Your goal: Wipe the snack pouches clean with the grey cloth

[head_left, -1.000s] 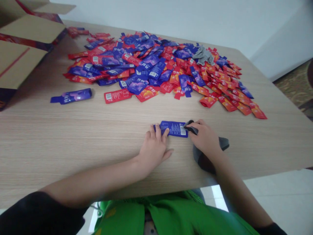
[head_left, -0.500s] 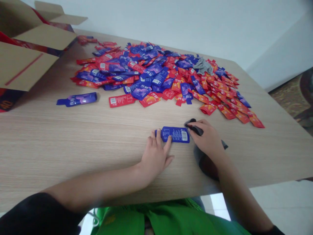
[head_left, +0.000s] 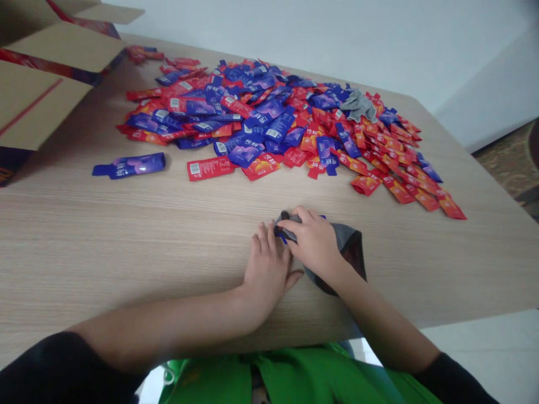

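"How much of the blue pouch point(head_left: 283, 239) shows?"
"Slivers only; the right hand point(head_left: 315, 241) and dark gray cloth point(head_left: 344, 232) cover the rest."
"Is the left hand point(head_left: 266, 269) touching it?"
"Can't tell."
"And the cardboard carton point(head_left: 37, 101)?"
"Cut off by the left and top edges."
"Print on the red pouch point(head_left: 214, 168)?"
"Too small to read."

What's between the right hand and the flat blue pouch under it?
A soft grey-black cloth: in the head view, the right hand holds it over the mostly hidden blue pouch.
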Available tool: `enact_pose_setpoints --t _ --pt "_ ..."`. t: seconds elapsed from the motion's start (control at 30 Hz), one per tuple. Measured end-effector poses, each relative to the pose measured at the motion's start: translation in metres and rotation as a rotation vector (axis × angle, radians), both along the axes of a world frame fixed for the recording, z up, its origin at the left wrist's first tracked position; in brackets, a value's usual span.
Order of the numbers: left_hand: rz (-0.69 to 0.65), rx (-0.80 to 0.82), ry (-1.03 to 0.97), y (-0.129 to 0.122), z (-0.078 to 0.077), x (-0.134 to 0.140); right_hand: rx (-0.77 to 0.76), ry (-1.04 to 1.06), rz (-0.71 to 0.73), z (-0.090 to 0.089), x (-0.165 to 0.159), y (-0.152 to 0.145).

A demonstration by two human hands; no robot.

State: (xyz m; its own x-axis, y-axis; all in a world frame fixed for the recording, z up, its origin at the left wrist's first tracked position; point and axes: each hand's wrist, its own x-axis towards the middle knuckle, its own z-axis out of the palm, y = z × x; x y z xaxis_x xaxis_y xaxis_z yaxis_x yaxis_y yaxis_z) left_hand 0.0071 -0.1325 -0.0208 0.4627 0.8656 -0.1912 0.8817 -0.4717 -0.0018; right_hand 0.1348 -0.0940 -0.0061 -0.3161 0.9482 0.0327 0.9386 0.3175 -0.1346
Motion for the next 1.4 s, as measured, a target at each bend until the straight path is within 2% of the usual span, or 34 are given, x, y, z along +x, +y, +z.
enact_pose_setpoints --t 0.13,0.27,0.57,0.83,1.13,1.4 --pt "0.001 0.018 -0.004 0.001 0.002 0.000 -0.010 -0.037 0.034 0.001 0.002 0.000" --pt "-0.006 0.028 -0.015 0.001 0.001 -0.001 -0.008 -0.044 0.003 0.001 0.005 -0.001" --pt "-0.029 0.044 0.009 0.002 0.000 -0.001 0.017 -0.050 -0.137 0.001 0.028 -0.017" --pt "-0.021 0.033 -0.002 0.001 0.000 -0.001 0.043 0.048 -0.299 -0.007 0.041 -0.025" --pt "-0.006 0.018 -0.018 0.002 -0.002 -0.001 0.029 0.126 -0.468 -0.017 0.066 -0.023" --pt "-0.017 0.026 0.012 0.003 -0.001 -0.002 0.001 0.147 -0.542 -0.018 0.076 -0.017"
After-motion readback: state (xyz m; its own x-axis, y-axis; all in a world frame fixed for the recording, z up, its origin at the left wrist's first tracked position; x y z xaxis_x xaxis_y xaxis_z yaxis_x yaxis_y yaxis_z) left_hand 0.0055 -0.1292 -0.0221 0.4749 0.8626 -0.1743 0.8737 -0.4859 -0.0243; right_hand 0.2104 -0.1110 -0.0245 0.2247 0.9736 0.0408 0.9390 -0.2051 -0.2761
